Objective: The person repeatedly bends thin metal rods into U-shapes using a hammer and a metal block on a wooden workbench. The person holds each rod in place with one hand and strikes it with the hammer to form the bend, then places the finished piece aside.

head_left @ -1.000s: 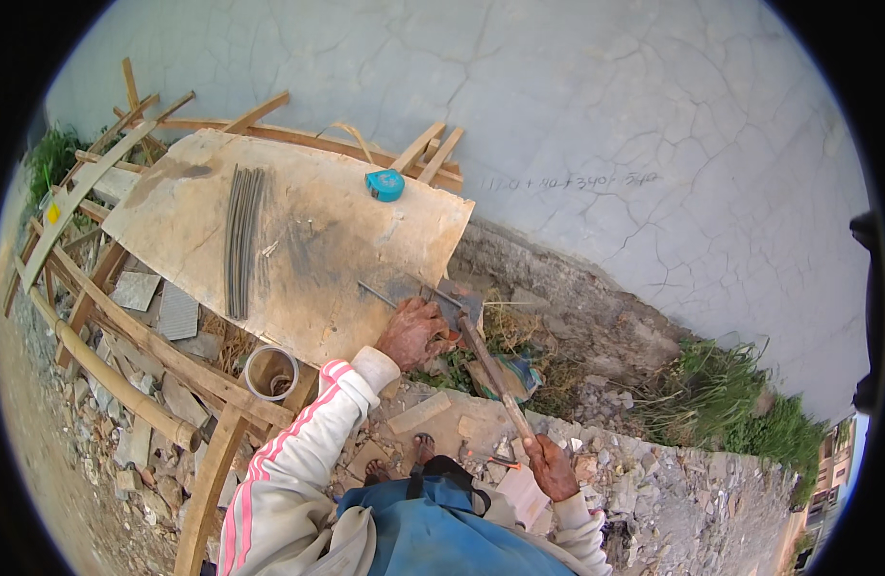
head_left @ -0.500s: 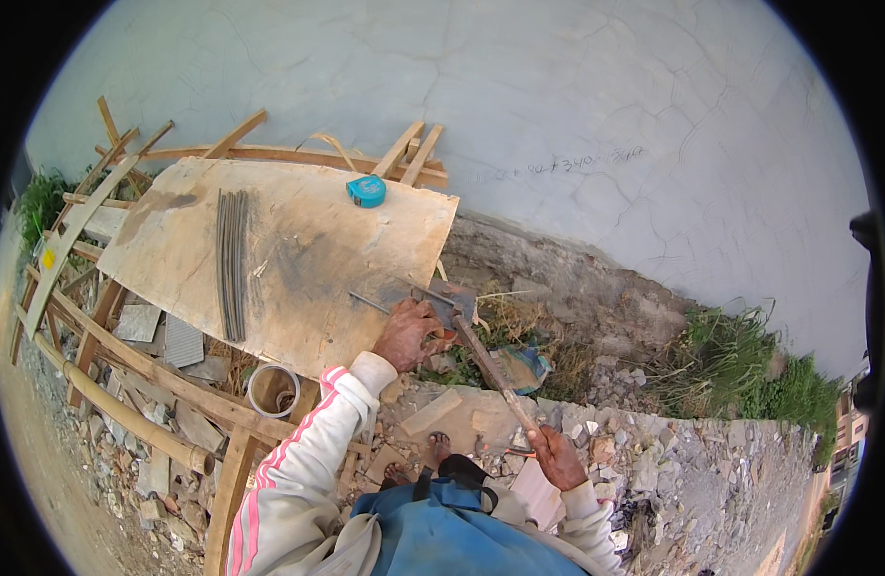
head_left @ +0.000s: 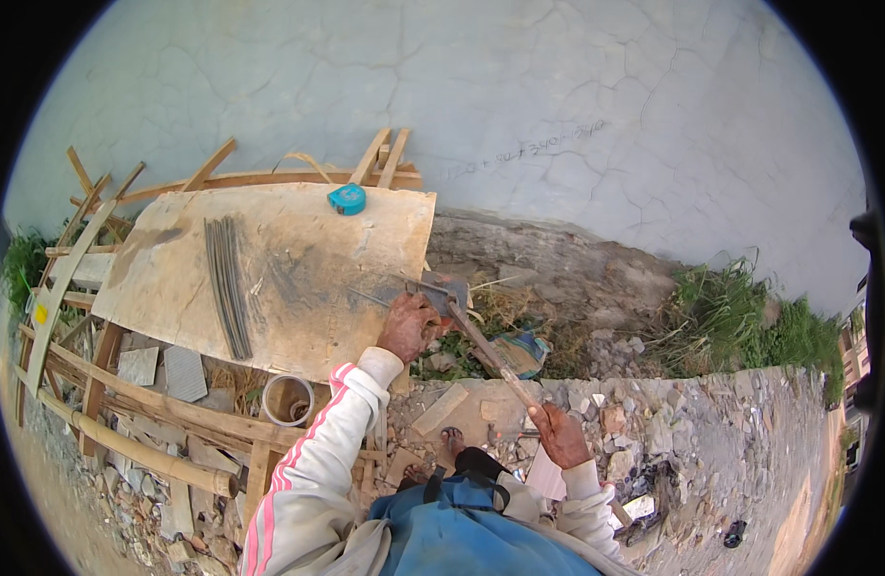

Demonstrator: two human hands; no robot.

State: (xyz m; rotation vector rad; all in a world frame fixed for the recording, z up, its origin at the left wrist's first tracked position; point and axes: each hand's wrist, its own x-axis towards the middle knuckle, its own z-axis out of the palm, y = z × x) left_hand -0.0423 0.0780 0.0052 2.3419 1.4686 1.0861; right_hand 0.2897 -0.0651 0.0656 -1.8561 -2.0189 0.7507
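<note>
My left hand [head_left: 409,326] is closed at the board's right edge, on a thin steel rod [head_left: 368,297] whose end sticks out to the left. Part of the rod is hidden under my fingers. Farther to the right, my right hand [head_left: 560,434] grips the near end of a long rusty bar [head_left: 490,353]. The bar slants away from me, its far end meeting a thin rod piece beside a dark metal plate [head_left: 452,288] at the board's edge. On the stained wooden board [head_left: 317,226] lie a bundle of steel rods [head_left: 227,288] and a blue tape measure [head_left: 347,199].
A pale bucket [head_left: 289,399] stands by the board's near edge. Timber and a bamboo pole [head_left: 164,461] frame the left side. Behind rises a cracked grey wall [head_left: 557,86]. Rubble [head_left: 654,413] covers the ground, with grass [head_left: 721,317] along the wall.
The view has shifted slightly, so the board sits lower and farther left. My left hand stays at the board's edge, and my right hand still holds the bar at nearly the same slant.
</note>
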